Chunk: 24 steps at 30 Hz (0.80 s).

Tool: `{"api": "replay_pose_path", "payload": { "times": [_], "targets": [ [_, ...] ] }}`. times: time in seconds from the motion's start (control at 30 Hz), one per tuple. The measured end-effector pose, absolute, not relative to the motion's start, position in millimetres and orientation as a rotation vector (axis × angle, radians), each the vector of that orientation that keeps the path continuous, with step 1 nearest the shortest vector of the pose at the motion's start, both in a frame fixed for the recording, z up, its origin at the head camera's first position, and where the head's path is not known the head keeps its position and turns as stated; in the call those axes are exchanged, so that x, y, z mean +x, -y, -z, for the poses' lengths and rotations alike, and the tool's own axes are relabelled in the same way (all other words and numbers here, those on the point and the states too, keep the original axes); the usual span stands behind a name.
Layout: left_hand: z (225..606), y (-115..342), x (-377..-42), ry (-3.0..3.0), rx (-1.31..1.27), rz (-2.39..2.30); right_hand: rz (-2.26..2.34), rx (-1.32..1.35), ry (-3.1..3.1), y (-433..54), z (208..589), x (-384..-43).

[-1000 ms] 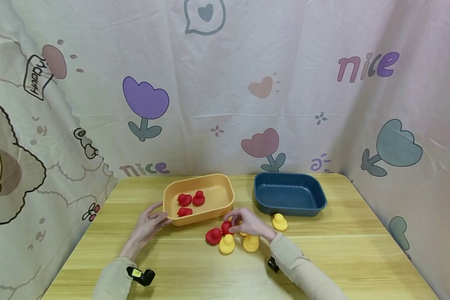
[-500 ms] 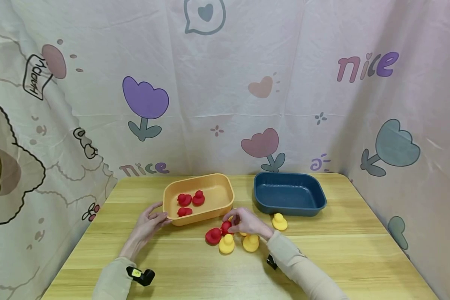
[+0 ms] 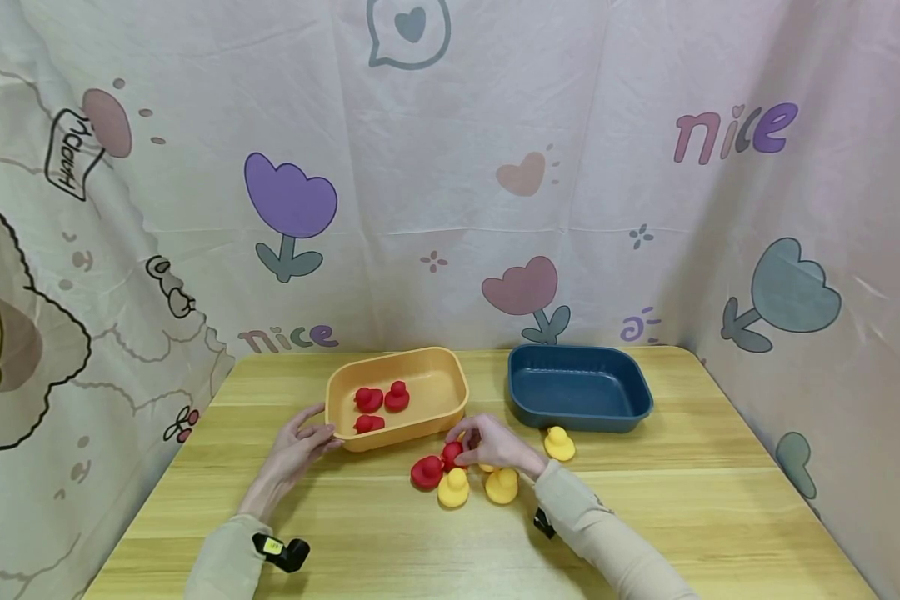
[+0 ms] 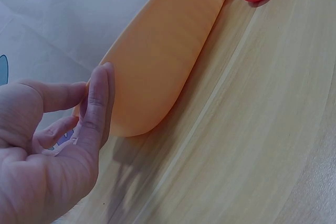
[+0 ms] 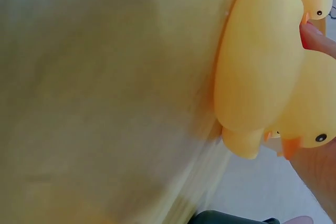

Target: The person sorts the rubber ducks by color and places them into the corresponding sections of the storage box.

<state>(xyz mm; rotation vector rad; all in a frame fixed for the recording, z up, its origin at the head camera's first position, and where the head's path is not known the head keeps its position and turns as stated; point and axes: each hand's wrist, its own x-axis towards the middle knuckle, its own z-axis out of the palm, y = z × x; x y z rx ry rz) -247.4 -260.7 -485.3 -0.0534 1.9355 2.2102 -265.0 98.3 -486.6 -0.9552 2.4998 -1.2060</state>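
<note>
My left hand (image 3: 296, 454) grips the left end of a pale orange tub (image 3: 438, 387), its fingers and thumb at the rim. In the left wrist view the fingers (image 4: 100, 100) lie against the tub's outer wall (image 4: 157, 51). Three red rubber ducks (image 3: 397, 397) sit inside that tub. Just in front of it, my right hand (image 3: 498, 446) pinches another red rubber duck (image 3: 452, 455) between thumb and fingertips, low over the table. Beside it lie one more red duck (image 3: 427, 472) and yellow ducks (image 3: 453, 488), some partly hidden by the hand. Yellow ducks (image 5: 262, 56) block much of the right wrist view.
A dark blue tub (image 3: 579, 421) stands at the back right, with nothing inside. One yellow duck (image 3: 559, 444) sits before it, and another yellow duck (image 3: 502, 487) lies under the right wrist. A printed curtain (image 3: 450, 208) hangs behind the wooden table (image 3: 390, 550).
</note>
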Motion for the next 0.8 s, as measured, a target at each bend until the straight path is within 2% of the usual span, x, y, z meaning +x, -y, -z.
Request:
{"api": "replay_pose_path", "payload": {
  "times": [0.33, 0.8],
  "targets": [
    [484.3, 261.9, -246.7, -1.94, -0.044, -2.2, 1.291, -0.975, -2.497, -101.7, 481.6, -262.6],
    [485.4, 261.6, -247.6, -1.943, -0.044, -2.205, 1.343, -0.993, -2.483, -101.0, 453.9, -265.2]
  ]
}}
